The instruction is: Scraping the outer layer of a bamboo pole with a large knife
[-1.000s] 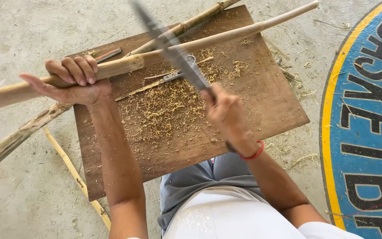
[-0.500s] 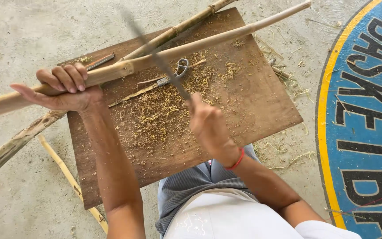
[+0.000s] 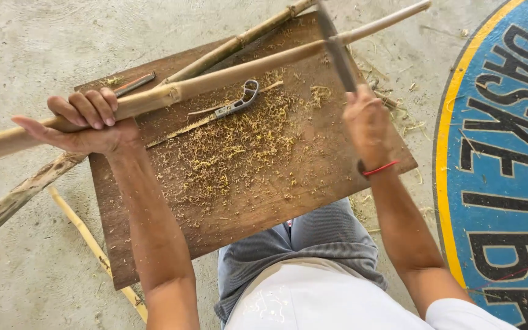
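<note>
Rightward, my right hand [image 3: 368, 122] is carrying the blade [image 3: 337, 46] toward the frame's top. I'm shaving the pole [image 3: 227, 79], left hand [image 3: 84, 125] clenched round it; next stroke wants shallow angle.

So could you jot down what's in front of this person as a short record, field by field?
left hand: left hand grips a long pale bamboo pole near its thick end
right hand: right hand holds a long blade, tip resting against the pole
work surface: brown wooden board, strewn with shavings
loose tool: small saw lying on the board under the pole
other stock: a second bamboo pole behind the first
ground: concrete floor
</note>
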